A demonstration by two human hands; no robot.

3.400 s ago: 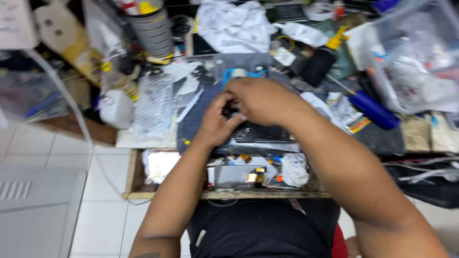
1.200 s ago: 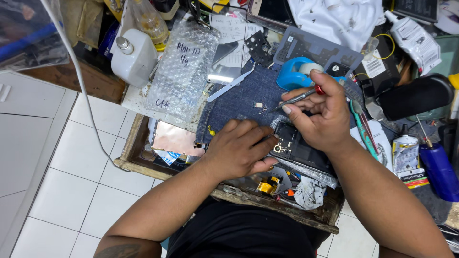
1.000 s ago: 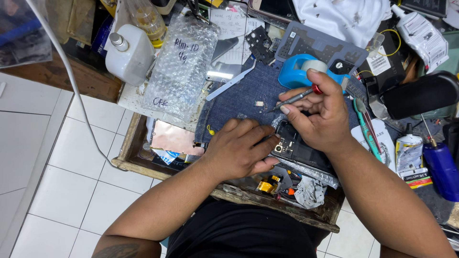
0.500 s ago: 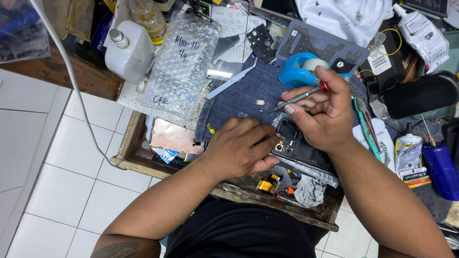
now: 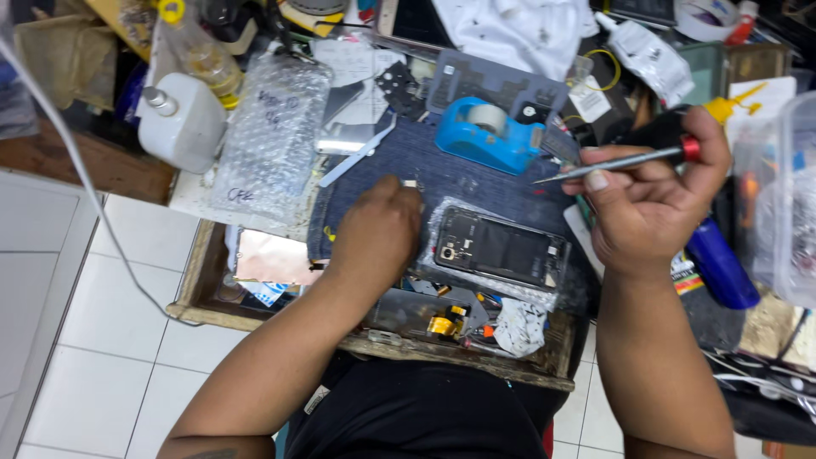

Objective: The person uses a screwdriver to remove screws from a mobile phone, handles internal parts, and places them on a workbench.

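The right hand [image 5: 654,204] has its fingers curled tight around a slim metal-shafted screwdriver with a black and red handle [image 5: 625,159], its tip pointing left above the dark blue cloth mat [image 5: 476,183]. The left hand [image 5: 378,229] lies palm down on that mat, fingers loosely bent and fingertips touching a tiny pale part [image 5: 410,183], gripping nothing that shows. Just right of it lies the opened black smartphone with its back removed [image 5: 501,249], below the blue tape dispenser [image 5: 486,133].

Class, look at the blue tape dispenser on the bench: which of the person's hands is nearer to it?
Right. The right hand holds a screwdriver just beside the tape dispenser; the left hand rests lower on the dark mat, farther away.
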